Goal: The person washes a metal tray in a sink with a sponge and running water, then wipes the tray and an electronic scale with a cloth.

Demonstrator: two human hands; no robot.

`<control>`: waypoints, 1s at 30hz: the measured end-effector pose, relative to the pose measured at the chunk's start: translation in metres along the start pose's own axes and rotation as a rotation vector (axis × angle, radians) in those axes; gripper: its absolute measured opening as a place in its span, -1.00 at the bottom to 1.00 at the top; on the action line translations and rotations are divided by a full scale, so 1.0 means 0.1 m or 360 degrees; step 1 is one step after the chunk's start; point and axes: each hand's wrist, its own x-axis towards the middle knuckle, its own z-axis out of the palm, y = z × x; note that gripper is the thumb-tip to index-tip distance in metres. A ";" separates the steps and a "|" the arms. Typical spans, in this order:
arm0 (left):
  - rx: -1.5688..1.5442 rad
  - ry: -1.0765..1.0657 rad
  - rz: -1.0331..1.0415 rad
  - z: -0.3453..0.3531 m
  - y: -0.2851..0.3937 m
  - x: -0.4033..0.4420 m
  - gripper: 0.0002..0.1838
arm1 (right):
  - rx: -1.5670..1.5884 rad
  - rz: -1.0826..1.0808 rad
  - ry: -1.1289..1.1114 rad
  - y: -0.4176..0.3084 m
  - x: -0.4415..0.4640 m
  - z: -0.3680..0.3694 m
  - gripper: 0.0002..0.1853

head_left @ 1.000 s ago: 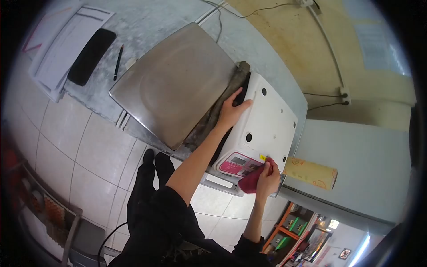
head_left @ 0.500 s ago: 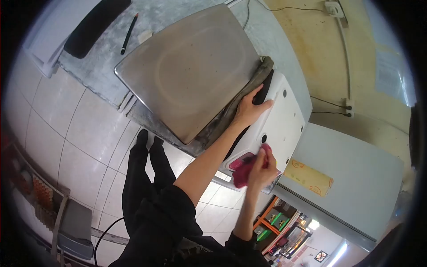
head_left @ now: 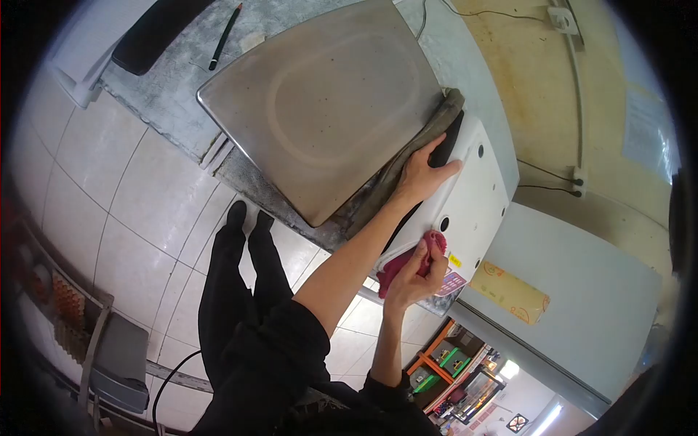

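Note:
A white box-shaped appliance [head_left: 472, 185] with round black feet or caps on its face lies on the counter. My left hand [head_left: 423, 174] grips its upper edge, thumb on the white face and fingers over the dark side. My right hand [head_left: 418, 276] is closed on a dark red cloth [head_left: 396, 275], which is pressed against the appliance's near end. Beside that hand are a small yellow label [head_left: 455, 260] and a purple keypad panel [head_left: 451, 283]. A rolled greyish-brown cloth [head_left: 407, 156] lies between the appliance and a large steel plate [head_left: 327, 109] with an oval mark.
A pencil [head_left: 226, 36] and a black curved object [head_left: 156, 35] lie on the worn grey counter [head_left: 156, 120]. To the right, a yellow wrapped pack [head_left: 511, 292] rests on a pale grey surface [head_left: 582, 283]. Cables plug into the wall. A grey chair [head_left: 120, 356] stands lower left.
My right hand has moved slightly up and left with the red cloth, uncovering the yellow label and keypad panel. My left hand keeps its hold. The whole view has shifted slightly.

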 end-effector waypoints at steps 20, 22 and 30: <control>0.0041 0.0025 0.0061 -0.02 0.01 -0.02 -0.25 | -0.0099 0.0111 -0.0036 0.65 0.13 -0.34 -0.83; 0.0098 0.0070 0.0135 -0.02 0.03 0.02 -0.25 | 0.0037 -0.0159 -0.0174 0.27 0.15 -0.15 -0.90; 0.0037 -0.0090 0.0128 -0.07 -0.08 0.03 -0.48 | -0.0356 -0.0284 -0.0150 0.16 1.32 0.42 -0.71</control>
